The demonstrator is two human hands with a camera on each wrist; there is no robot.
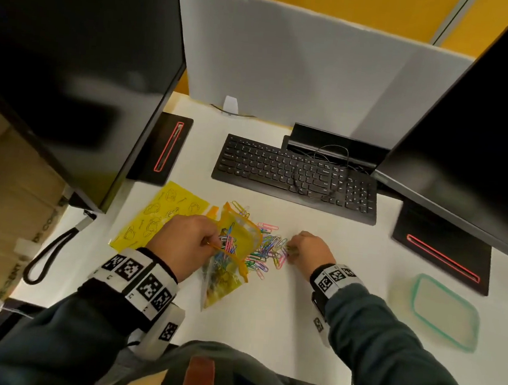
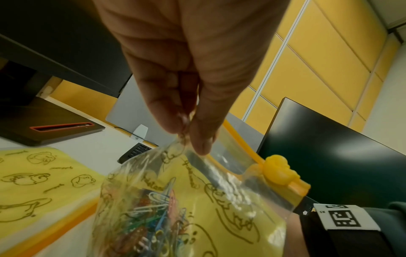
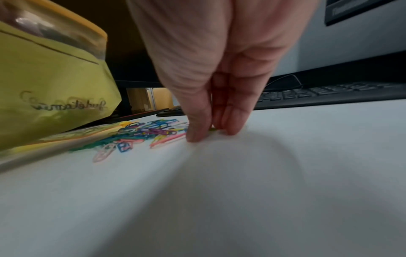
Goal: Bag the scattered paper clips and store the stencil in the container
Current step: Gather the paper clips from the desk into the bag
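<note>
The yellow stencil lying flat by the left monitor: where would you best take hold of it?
Probably the stencil's far-left edge, coming from the left. It is a thin sheet lying flat on the desk, and the left hand and bag cover its right end.

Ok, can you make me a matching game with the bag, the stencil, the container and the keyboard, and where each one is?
Things:
1. zip bag
2. stencil
3. container
4. keyboard

Places:
A. flat on the desk under the left monitor's edge
B. at the back, between the two monitors
C. pinched at its rim by the left hand
D. on the desk, far right

Pairs: 1-C, 2-A, 3-D, 4-B
</note>
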